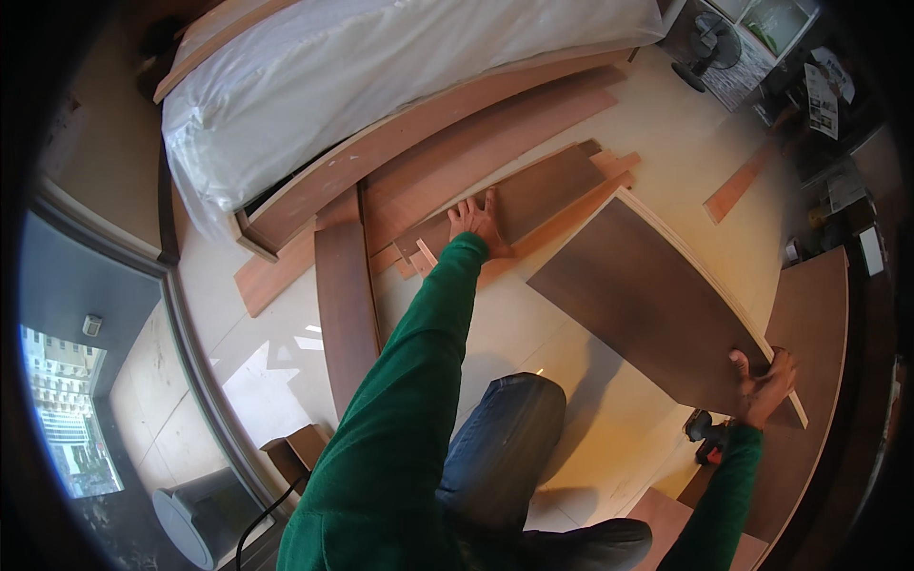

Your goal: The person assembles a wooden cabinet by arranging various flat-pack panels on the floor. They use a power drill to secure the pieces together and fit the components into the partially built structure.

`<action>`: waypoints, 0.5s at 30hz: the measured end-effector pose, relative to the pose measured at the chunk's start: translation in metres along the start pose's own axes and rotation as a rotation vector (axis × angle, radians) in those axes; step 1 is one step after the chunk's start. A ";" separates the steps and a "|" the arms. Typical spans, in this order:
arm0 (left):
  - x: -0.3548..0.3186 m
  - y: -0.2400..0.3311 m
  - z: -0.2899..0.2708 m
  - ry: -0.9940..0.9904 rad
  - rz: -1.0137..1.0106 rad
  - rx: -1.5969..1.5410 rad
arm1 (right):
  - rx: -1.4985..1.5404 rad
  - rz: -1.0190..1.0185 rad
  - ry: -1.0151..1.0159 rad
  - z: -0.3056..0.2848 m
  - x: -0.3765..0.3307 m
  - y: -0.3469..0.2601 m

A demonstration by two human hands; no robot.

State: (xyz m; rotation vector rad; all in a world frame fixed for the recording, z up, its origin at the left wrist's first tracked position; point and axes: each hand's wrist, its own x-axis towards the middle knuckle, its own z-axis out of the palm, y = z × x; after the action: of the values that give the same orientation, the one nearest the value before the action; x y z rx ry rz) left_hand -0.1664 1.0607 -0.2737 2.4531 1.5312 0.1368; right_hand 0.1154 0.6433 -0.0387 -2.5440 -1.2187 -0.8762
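My left hand (479, 226) reaches forward and rests with spread fingers on a dark brown board (554, 193), which lies on a stack of wooden strips on the floor. On the right, my right hand (764, 387) grips the edge of a large brown wood panel (647, 300), thumb on its broad face and fingers over the pale edge. This panel is tilted up off the floor. Close below the right hand lies a dark power tool with a red part (706, 433), partly hidden by the sleeve and panel.
A bed frame (381, 143) with a plastic-covered mattress (400, 76) stands at the far side. A long brown plank (345, 285) lies left of my arm. More panels (809, 333) are at the right. A fan (709, 48) stands far right, a grey bin (205, 519) lower left.
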 end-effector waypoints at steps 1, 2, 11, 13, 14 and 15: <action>0.012 0.002 0.002 -0.035 0.021 -0.005 | 0.019 0.006 -0.012 -0.002 0.002 -0.003; 0.021 0.006 0.003 -0.055 0.027 0.009 | 0.024 0.010 -0.014 -0.002 0.002 -0.004; 0.046 0.006 0.036 -0.336 -0.071 0.041 | 0.038 0.037 -0.027 -0.003 -0.005 -0.005; 0.039 0.012 0.035 -0.270 -0.111 0.134 | 0.060 0.000 0.031 0.000 -0.002 -0.004; 0.035 0.017 0.034 -0.237 -0.128 0.183 | 0.071 -0.015 0.060 0.000 -0.003 -0.002; 0.028 0.017 0.028 -0.233 -0.121 0.166 | 0.090 -0.032 0.057 0.002 -0.003 0.000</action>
State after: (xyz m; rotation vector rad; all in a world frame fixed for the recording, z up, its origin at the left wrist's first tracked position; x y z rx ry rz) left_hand -0.1331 1.0738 -0.2975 2.3865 1.6374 -0.2987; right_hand 0.1147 0.6425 -0.0419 -2.4190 -1.2553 -0.8739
